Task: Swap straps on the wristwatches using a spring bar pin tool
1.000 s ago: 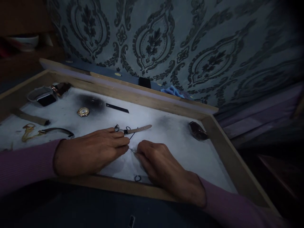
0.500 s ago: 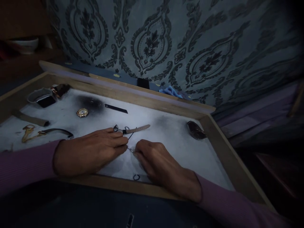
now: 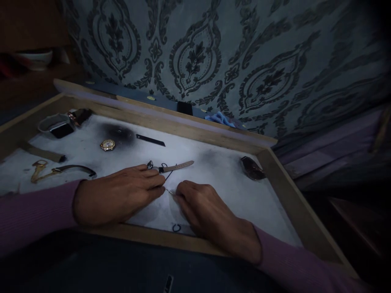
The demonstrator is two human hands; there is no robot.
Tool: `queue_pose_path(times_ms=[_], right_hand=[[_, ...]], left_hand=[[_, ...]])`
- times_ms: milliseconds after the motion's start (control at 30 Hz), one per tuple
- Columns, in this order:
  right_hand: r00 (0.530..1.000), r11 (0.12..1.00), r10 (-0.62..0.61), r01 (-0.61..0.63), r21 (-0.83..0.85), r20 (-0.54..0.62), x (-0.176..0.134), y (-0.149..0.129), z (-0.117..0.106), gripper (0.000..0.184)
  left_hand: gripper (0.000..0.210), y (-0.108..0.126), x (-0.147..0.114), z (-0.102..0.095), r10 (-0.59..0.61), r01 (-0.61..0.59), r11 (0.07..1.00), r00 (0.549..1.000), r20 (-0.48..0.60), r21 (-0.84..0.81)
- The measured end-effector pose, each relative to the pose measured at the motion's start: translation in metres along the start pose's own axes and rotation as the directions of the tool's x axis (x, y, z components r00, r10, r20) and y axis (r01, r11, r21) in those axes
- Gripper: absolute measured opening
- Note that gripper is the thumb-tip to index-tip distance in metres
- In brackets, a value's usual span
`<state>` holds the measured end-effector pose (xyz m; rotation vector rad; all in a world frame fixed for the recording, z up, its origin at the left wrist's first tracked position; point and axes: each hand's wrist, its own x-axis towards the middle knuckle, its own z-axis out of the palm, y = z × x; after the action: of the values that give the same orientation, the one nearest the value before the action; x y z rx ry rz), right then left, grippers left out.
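While the view tilts by a hair, little else has changed over the last second: both hands keep almost the same places low in the tray (image 3: pixel 290 197). The left hand (image 3: pixel 122 194) lies palm down, fingers together and bent rather than spread, over the near end of the strap (image 3: pixel 180 166); whether it grips or only presses cannot be told, as the fingertips are hidden. The strap runs out beyond those fingers toward the right, with a small metal piece (image 3: pixel 150 165) showing at their far side and a black loop (image 3: pixel 164 165) just beside it.

The right hand (image 3: pixel 207 213) is curled nearly closed, thumb and forefinger pinching a thin metal tool (image 3: pixel 171 192). Its tip points at the left fingers; contact is too small to make out. So steady a pose suggests fine, close work, with the left hand bracing and the right making only slight moves.

A black ring (image 3: pixel 176 228) lies near the front edge, and the gold watch (image 3: pixel 107 145) and blade (image 3: pixel 150 140) sit farther back, untouched.
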<state>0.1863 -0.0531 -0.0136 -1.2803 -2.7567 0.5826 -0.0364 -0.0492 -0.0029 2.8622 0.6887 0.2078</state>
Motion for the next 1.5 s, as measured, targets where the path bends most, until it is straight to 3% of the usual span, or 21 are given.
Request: queue_pose_path(times_ms=[233, 600, 967, 1300, 1500], right_hand=[[1.000, 1.000, 0.013, -0.013, 0.019, -0.009, -0.0003, 0.0005, 0.0002, 0.021], [1.000, 0.999, 0.029, -0.029, 0.036, -0.001, -0.0006, 0.0016, -0.0013, 0.016], [0.999, 0.998, 0.035, -0.034, 0.052, -0.009, -0.0003, 0.0016, -0.0010, 0.017], [0.999, 0.992, -0.044, 0.045, -0.118, 0.010, 0.0000, 0.0021, 0.0009, 0.020], [0.998, 0.984, -0.060, 0.063, -0.166, 0.022, 0.0007, 0.0051, 0.0025, 0.013]], left_hand=[[0.025, 0.0008, 0.0011, -0.0011, -0.029, 0.029, 1.000, 0.998, 0.062, 0.003], [0.022, 0.0019, 0.0008, -0.0017, -0.010, 0.010, 0.999, 1.000, 0.014, 0.030], [0.022, 0.0010, 0.0021, -0.0010, -0.033, 0.033, 0.999, 0.998, 0.062, 0.002], [0.025, 0.0014, 0.0008, -0.0016, -0.021, 0.020, 1.000, 0.999, 0.048, 0.009], [0.027, 0.0003, 0.0007, -0.0007, -0.032, 0.032, 0.999, 0.996, 0.078, 0.003]])
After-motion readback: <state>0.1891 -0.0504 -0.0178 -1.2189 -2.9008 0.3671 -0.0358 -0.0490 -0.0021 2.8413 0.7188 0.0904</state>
